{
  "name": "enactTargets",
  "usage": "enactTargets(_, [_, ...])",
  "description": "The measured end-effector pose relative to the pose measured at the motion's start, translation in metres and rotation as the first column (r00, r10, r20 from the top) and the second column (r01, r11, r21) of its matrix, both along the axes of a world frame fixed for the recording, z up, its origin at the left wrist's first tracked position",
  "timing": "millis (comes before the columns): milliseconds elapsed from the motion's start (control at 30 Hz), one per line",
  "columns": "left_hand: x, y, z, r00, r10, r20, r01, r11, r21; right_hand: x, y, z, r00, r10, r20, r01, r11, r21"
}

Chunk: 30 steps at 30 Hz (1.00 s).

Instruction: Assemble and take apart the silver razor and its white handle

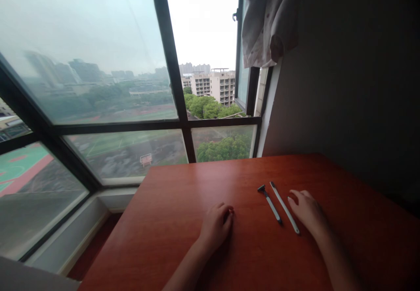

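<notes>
My left hand rests on the red-brown table, left of a razor. Its fingers are loosely curled, with a gap between thumb and forefinger and nothing seen in them. The razor has a grey handle and a dark head at its far end. Beside it lies a slim white toothbrush-like stick with a dark far end, roughly parallel to the razor. Just right of the stick is my right hand, thumb and fingers apart, holding nothing. A small gap separates its fingertips from the stick.
Windows with dark frames stand along the table's far and left sides; one pane is open. A pale curtain hangs bunched at the upper right. A dark wall borders the right. A ledge runs below the left window.
</notes>
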<state>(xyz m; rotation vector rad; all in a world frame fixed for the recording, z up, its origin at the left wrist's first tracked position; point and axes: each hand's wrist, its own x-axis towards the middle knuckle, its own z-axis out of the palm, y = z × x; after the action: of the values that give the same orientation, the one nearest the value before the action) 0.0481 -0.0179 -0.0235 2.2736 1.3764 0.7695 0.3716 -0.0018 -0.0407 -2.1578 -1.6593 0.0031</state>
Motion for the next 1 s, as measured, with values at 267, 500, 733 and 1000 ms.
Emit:
enactTargets(267, [-0.001, 0.0, 0.001, 1.0, -0.012, -0.006, 0.012, 1.0, 0.004, -0.016, 0.002, -0.009, 0.988, 0.148, -0.045, -0.15, 0.988, -0.038])
enactTargets(500, [0.002, -0.002, 0.005, 1.0, -0.028, -0.01, 0.028, 0.999, 0.029, -0.056, 0.001, 0.001, 0.952, 0.292, -0.096, -0.297, 0.953, -0.054])
enactTargets(733, [0.005, -0.011, 0.013, 0.983, -0.036, -0.179, 0.053, 0.994, 0.093, -0.123, 0.0, 0.012, 0.887, 0.445, -0.126, -0.453, 0.891, -0.039])
enactTargets(1000, [-0.003, -0.006, 0.011, 0.973, 0.037, -0.229, -0.017, 0.996, 0.087, -0.174, 0.006, 0.016, 0.859, 0.48, -0.177, -0.494, 0.869, -0.044])
